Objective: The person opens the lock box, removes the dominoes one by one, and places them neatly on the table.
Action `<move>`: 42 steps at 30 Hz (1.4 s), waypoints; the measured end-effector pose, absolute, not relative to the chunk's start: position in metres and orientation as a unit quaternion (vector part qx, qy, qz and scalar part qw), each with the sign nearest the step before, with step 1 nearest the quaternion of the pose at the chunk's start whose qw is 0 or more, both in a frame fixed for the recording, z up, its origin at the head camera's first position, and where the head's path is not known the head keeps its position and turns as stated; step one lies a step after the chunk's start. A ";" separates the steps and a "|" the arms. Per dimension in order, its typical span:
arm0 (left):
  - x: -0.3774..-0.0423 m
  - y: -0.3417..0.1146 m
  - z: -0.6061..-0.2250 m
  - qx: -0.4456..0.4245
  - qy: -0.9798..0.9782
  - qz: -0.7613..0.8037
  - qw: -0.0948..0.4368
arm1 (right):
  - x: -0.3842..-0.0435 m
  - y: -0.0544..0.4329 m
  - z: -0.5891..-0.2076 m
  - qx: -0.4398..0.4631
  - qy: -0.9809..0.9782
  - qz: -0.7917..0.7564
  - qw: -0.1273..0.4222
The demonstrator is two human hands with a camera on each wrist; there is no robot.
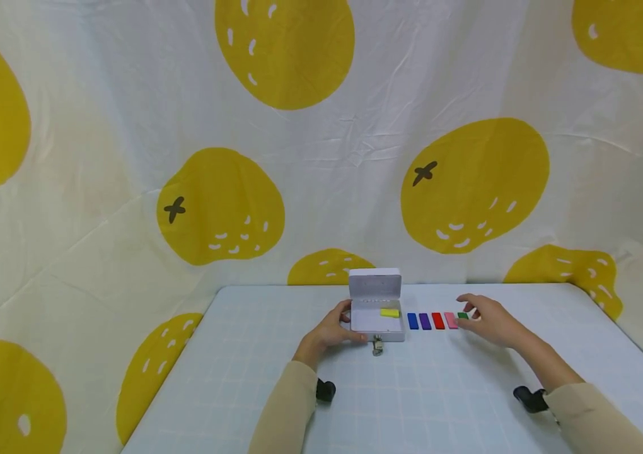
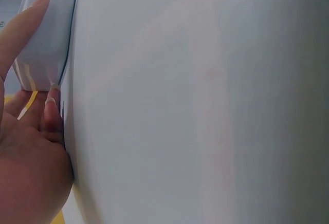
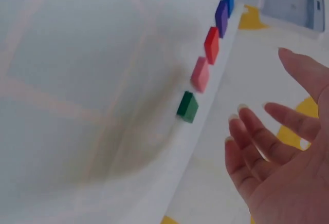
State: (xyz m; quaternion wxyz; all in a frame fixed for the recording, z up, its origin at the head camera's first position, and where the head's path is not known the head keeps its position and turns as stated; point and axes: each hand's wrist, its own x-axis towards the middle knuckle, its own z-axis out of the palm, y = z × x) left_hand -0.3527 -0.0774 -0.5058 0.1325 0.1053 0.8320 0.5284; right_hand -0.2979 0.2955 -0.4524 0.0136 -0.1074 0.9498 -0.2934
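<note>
A small white hinged box [image 1: 360, 323] stands on the table with its lid [image 1: 375, 287] raised. Inside it lies a yellow block [image 1: 389, 313], and a small padlock [image 1: 378, 346] hangs at its front. My left hand [image 1: 331, 328] grips the box's left end, thumb along the front and fingers behind that end. To the right of the box is a row of blocks: blue [image 1: 413, 321], purple [image 1: 425, 321], red [image 1: 438, 321], pink [image 1: 451, 320] and green [image 3: 188, 107]. Over the green end of the row my right hand [image 1: 492, 320] hovers, fingers spread and holding nothing.
A pale checked cloth covers the table [image 1: 389, 403]. Just behind its far edge hangs a white curtain [image 1: 350, 189] printed with large yellow fruits. Black wrist straps with cameras show at both beige sleeves [image 1: 287, 403].
</note>
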 end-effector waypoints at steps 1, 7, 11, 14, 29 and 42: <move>-0.352 -0.077 -0.506 0.104 0.832 0.528 0.133 | -0.297 0.291 -0.451 -0.112 0.949 -0.294 0.011; -0.351 -0.077 -0.505 0.103 0.833 0.527 0.131 | -0.297 0.263 -0.444 -0.138 0.943 -0.303 0.003; -0.353 -0.078 -0.506 0.107 0.834 0.525 0.130 | -0.299 0.245 -0.444 -0.151 0.939 -0.310 0.002; -0.353 -0.077 -0.506 0.107 0.838 0.519 0.129 | -0.301 0.233 -0.445 -0.159 0.937 -0.310 0.004; -0.353 -0.078 -0.505 0.100 0.838 0.519 0.133 | -0.313 0.183 -0.447 -0.210 0.921 -0.329 0.006; -0.352 -0.079 -0.505 0.106 0.836 0.522 0.135 | -0.327 0.150 -0.453 -0.194 0.915 -0.352 0.032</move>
